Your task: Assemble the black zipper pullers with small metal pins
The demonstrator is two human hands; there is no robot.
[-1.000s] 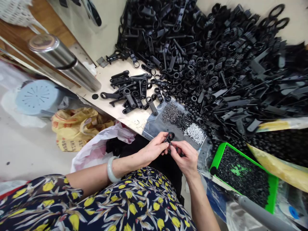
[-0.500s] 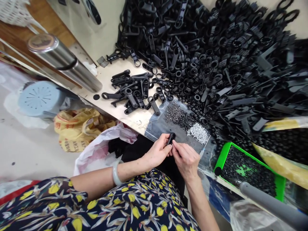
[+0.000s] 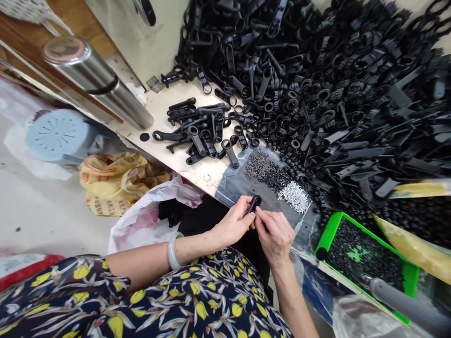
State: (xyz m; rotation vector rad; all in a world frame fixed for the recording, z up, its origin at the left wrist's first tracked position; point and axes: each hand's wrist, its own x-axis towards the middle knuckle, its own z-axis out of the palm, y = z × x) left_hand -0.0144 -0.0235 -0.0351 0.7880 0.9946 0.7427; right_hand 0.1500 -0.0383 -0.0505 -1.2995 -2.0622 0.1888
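My left hand (image 3: pixel 235 223) is closed round a small black plastic part (image 3: pixel 254 203), which points up from between thumb and fingers. Pinched against the near side of that part, my right hand (image 3: pixel 275 233) has its thumb and forefinger together; whatever they hold is too small to make out. Both hands are over the front edge of a dark mat (image 3: pixel 270 203). On the mat, beyond my hands, lie small silver pins (image 3: pixel 294 197), small black pieces (image 3: pixel 275 178) and grey-brown pieces (image 3: pixel 257 166). Assembled-looking black handles (image 3: pixel 195 141) lie in a loose group further left.
A large heap of black parts (image 3: pixel 317 94) covers the back and right. A green tray (image 3: pixel 327 234) of small black pieces is at the right, near a grey cylindrical bar (image 3: pixel 405 300). A steel flask (image 3: pixel 123 103) stands left; bags (image 3: pixel 109 180) and a blue stool (image 3: pixel 58 136) are below.
The view has shifted slightly, so the table's contents appear a little further right. My hands stay together at the black part, with only a slight change in my right fingers' position.
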